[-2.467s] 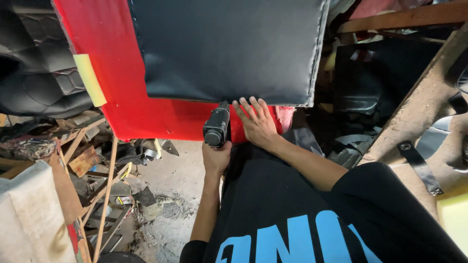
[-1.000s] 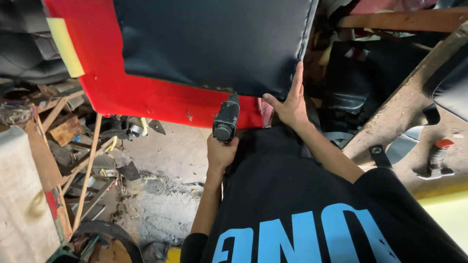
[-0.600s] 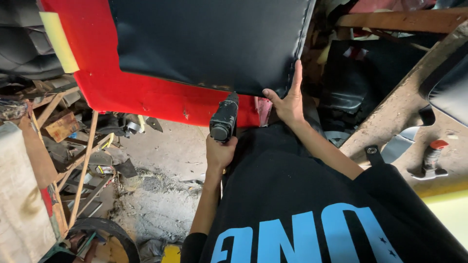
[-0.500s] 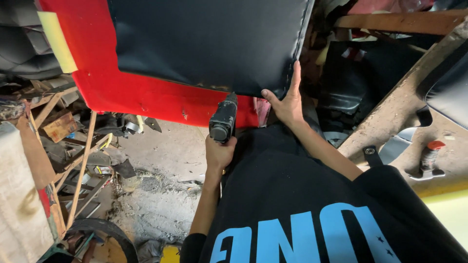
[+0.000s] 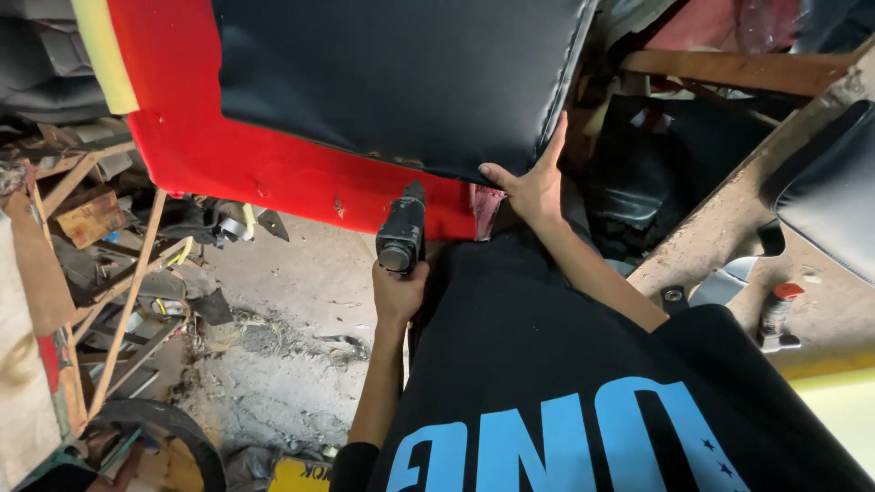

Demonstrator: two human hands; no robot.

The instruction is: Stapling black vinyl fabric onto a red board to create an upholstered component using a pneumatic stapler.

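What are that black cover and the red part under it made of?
The black cover looks like vinyl or leatherette: smooth, faintly glossy, with a stitched seam on its right edge. The red panel seems cloth-covered, matte and slightly fuzzy. The yellow strip looks like foam.

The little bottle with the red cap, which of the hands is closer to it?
The right hand, pressed on the black cushion's corner, is nearer the bottle. The left hand, gripping the black power tool, is farther away.
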